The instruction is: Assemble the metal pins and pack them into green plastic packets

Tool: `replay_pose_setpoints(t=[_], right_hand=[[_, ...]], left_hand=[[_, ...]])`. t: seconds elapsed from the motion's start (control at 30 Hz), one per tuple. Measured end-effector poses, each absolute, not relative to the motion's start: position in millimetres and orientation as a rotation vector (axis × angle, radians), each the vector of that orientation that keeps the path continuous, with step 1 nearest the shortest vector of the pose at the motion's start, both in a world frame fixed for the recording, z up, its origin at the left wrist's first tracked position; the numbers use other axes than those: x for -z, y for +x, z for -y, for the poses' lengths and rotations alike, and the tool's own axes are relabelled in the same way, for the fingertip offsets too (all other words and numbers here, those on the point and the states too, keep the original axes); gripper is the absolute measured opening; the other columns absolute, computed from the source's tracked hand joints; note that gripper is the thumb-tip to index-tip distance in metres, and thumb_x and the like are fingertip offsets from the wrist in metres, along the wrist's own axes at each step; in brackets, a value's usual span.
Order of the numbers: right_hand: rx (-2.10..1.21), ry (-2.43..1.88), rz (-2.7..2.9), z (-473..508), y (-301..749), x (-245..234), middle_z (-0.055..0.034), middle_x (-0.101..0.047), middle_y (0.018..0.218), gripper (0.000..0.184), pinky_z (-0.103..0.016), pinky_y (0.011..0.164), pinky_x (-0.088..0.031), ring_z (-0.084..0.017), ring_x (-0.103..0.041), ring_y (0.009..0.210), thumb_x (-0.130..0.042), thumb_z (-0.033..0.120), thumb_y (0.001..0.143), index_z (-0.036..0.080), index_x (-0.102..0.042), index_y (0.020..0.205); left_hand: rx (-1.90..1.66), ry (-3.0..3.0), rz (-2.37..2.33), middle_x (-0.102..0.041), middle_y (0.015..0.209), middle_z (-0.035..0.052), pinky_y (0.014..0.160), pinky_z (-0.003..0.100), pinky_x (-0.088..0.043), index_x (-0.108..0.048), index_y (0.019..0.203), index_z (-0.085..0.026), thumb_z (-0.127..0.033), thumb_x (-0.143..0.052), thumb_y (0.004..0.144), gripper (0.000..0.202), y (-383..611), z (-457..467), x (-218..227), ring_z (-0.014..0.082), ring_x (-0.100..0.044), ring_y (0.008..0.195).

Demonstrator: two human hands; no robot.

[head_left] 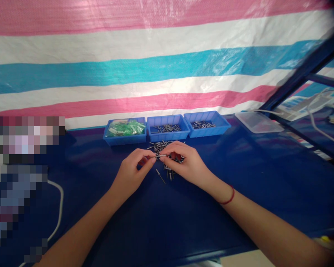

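Between the fingertips of both hands is a thin metal blind rivet (159, 156), held roughly level. My left hand (135, 168) pinches its left end with thumb and forefinger. At the other end, the thumb and fingers of my right hand (190, 163) close on it and hide part of it. Under and behind the fingers lies a loose pile of similar rivets (157, 147), partly covered by my right hand. One single rivet (160, 176) lies apart on the blue table (156, 222), in front of the pile.
Three blue bins stand behind the pile: the left bin (125, 140) holds green-and-clear plastic packets, the middle bin (169, 136) and right bin (210, 131) hold rivets. A clear plastic lid (257, 123) lies at right. A white cable (61, 202) runs at left, beside a blurred-out area.
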State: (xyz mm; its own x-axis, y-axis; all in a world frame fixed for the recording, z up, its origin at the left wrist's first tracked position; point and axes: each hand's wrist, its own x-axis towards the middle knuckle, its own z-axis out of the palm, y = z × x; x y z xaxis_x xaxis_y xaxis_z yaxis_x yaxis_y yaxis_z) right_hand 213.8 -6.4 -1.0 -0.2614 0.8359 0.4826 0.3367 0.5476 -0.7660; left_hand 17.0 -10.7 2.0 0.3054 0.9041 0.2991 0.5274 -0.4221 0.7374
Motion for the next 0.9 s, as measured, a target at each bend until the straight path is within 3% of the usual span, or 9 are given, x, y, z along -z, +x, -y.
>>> replay_pose_setpoints(t=[0.13, 0.33, 0.43, 0.6, 0.77, 0.9], right_hand=[[-0.68, -0.947, 1.848, 10, 212, -5, -0.0036, -0.067, 0.081, 0.006, -0.028, 0.061, -0.045, -0.015, -0.056, 0.07, -0.062, 0.025, 0.083, 0.022, -0.067, 0.081], [-0.882, -1.137, 1.336, -5, 227, -7, -0.0005, -0.062, 0.068, 0.017, -0.025, 0.053, -0.04, -0.011, -0.049, 0.058, -0.065, 0.034, 0.079, 0.018, -0.067, 0.073], [-1.021, -1.15, 0.807, -22, 252, -10, 0.0023, -0.057, 0.064, 0.016, -0.02, 0.041, -0.031, -0.007, -0.043, 0.05, -0.068, 0.034, 0.074, 0.018, -0.067, 0.073], [-1.3, -1.064, 0.35, -39, 282, -15, 0.0029, -0.06, 0.07, 0.013, -0.017, 0.035, -0.029, -0.005, -0.042, 0.045, -0.063, 0.03, 0.075, 0.019, -0.065, 0.082], [-1.456, -1.082, 0.425, -34, 270, -13, 0.0033, -0.054, 0.063, 0.014, -0.016, 0.035, -0.027, -0.005, -0.041, 0.045, -0.057, 0.023, 0.075, 0.016, -0.066, 0.083], [-1.449, -1.124, 0.87, -21, 250, -12, 0.0031, -0.053, 0.063, 0.012, -0.019, 0.04, -0.026, -0.006, -0.04, 0.049, -0.064, 0.023, 0.073, 0.016, -0.068, 0.081]], left_hand=[[-0.91, 2.108, -1.256, -0.066, 0.091, 0.0014, 0.072, 0.025, -0.049, -0.062, 0.096, -0.021, -0.031, -0.054, 0.09, 0.014, 18, 13, -2, 0.0132, -0.061, 0.076], [-0.806, 2.126, -1.304, -0.064, 0.087, -0.0002, 0.069, 0.026, -0.049, -0.041, 0.123, -0.02, -0.032, -0.052, 0.091, 0.036, 18, 14, 1, 0.0131, -0.061, 0.072], [-0.611, 2.323, -1.221, -0.063, 0.092, 0.003, 0.075, 0.029, -0.047, -0.053, 0.109, -0.02, -0.025, -0.044, 0.093, 0.019, 14, 11, -1, 0.0155, -0.061, 0.079], [-0.317, 2.599, -1.063, -0.06, 0.109, 0.0057, 0.087, 0.036, -0.043, -0.062, 0.104, -0.023, -0.018, -0.044, 0.091, 0.022, 9, 12, -4, 0.0207, -0.057, 0.097], [-0.251, 2.629, -1.092, -0.06, 0.109, 0.0052, 0.084, 0.036, -0.041, -0.062, 0.095, -0.022, -0.026, -0.049, 0.092, 0.015, 13, 14, -5, 0.021, -0.056, 0.094], [-0.365, 2.465, -1.17, -0.061, 0.098, 0.0049, 0.08, 0.033, -0.041, -0.06, 0.089, -0.019, -0.025, -0.045, 0.094, 0.017, 17, 11, -2, 0.0193, -0.055, 0.088]])
